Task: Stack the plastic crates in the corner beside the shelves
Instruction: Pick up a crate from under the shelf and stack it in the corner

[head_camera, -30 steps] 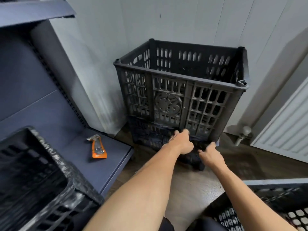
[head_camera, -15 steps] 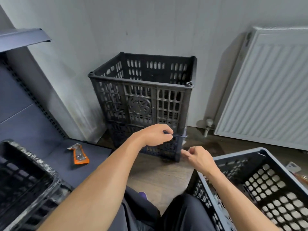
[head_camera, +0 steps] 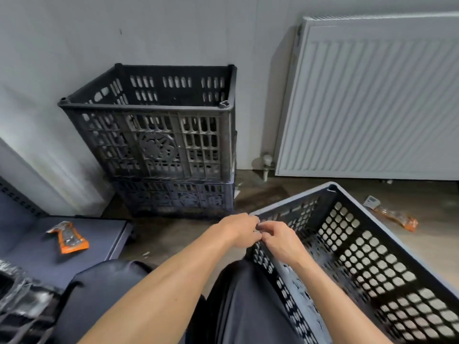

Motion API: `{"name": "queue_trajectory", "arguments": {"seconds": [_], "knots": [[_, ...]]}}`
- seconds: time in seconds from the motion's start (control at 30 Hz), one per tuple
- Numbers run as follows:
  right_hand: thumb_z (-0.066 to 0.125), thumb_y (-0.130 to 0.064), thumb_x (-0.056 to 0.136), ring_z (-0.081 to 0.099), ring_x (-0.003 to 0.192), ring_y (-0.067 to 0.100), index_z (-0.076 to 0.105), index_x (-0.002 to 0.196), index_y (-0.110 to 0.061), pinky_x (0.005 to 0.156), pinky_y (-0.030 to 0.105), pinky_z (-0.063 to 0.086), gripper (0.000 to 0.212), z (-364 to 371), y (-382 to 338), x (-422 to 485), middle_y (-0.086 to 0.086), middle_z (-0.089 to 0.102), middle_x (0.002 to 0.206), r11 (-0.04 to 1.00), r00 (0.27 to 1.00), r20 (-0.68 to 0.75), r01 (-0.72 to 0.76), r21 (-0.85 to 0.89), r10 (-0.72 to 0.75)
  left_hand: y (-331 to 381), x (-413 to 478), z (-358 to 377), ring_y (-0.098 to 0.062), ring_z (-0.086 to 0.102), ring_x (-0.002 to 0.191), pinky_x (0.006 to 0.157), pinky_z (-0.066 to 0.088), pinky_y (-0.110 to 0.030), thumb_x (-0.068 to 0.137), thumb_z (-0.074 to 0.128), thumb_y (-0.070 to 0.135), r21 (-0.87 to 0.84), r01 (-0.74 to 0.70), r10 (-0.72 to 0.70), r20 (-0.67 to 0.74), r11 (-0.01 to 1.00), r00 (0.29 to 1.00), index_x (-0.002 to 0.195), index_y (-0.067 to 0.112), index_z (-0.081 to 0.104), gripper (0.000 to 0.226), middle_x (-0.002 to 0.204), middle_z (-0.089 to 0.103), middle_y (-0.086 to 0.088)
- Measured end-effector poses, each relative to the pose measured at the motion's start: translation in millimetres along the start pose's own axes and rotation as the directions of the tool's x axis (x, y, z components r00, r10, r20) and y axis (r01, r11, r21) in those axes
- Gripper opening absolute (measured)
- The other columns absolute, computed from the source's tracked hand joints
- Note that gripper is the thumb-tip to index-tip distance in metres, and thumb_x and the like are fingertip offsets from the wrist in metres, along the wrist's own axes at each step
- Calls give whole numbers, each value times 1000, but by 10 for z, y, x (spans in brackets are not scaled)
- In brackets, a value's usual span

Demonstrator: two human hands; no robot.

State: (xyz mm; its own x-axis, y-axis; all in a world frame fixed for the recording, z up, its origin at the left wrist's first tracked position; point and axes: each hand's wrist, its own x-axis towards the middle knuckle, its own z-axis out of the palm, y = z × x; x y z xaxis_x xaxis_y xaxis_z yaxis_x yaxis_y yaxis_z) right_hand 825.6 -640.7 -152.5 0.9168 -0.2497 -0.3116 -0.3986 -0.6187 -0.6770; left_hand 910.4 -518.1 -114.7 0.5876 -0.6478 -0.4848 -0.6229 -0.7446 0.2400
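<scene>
Two black plastic crates stand stacked in the corner: the upper crate [head_camera: 159, 142] rests on the lower crate [head_camera: 178, 198]. A third crate [head_camera: 367, 256], grey-rimmed with round holes, sits on the floor at the lower right. My left hand [head_camera: 239, 228] and my right hand [head_camera: 279, 240] meet at that crate's near corner. Both hands have their fingers curled over its rim. The fingertips are partly hidden behind each other.
A dark shelf board [head_camera: 104, 234] at the left carries an orange wrapper [head_camera: 68, 238]. Another black crate [head_camera: 17, 309] shows at the bottom left edge. A white radiator [head_camera: 372, 100] covers the right wall, with a second orange wrapper [head_camera: 392, 216] on the floor below it.
Both hands have left the stacked crates and drawn back to the near corner of the third crate. The view has swung right and away from the stack.
</scene>
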Motion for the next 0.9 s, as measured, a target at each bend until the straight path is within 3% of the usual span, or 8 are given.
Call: {"name": "queue_trajectory", "arguments": {"seconds": [0.17,0.27,0.47,0.6,0.73,0.9], "knots": [[49,-21,94,67,102,4,70,124,-30,81,21,50,38,-176,376,-254,-12,71,120,992,992,-55,-110,65,114,303,118,281,-38,50,125,97,44,-46,100,42,43,59,-21,19,31,998,999,142,18,42,49,142,43,-16],[50,-23,95,63,108,3,70,125,-31,90,24,48,37,-260,559,-385,-14,70,122,988,986,-86,-134,78,141,447,129,349,-39,45,129,100,43,-49,100,42,42,141,-62,53,70,988,996,148,22,37,52,145,39,-15],[50,-22,96,63,108,4,71,122,-31,90,25,47,34,-224,593,-461,-14,71,119,982,983,-103,-136,130,149,503,3,352,-36,45,128,98,45,-49,98,46,41,200,-81,63,92,976,994,144,24,43,49,137,43,-11],[51,-23,96,65,99,4,71,121,-33,74,21,44,34,-66,330,-339,-14,73,108,996,997,-58,-41,83,46,370,-264,150,-33,51,121,95,46,-47,98,45,39,123,-49,49,-1,991,999,141,25,48,45,133,47,-10],[53,-24,98,63,101,6,69,125,-32,80,24,44,32,131,-111,-160,-11,71,111,997,998,27,63,54,-64,21,-639,-84,-32,55,117,93,47,-45,99,45,41,69,82,-79,-50,994,996,142,26,47,46,131,51,-9],[56,-20,98,66,105,10,72,120,-29,83,26,47,28,478,-826,-29,-9,73,116,963,953,145,268,3,-266,-576,-1262,-192,-27,55,121,99,46,-46,98,46,43,-141,284,-304,-150,948,941,139,27,50,44,134,57,-4]]}}
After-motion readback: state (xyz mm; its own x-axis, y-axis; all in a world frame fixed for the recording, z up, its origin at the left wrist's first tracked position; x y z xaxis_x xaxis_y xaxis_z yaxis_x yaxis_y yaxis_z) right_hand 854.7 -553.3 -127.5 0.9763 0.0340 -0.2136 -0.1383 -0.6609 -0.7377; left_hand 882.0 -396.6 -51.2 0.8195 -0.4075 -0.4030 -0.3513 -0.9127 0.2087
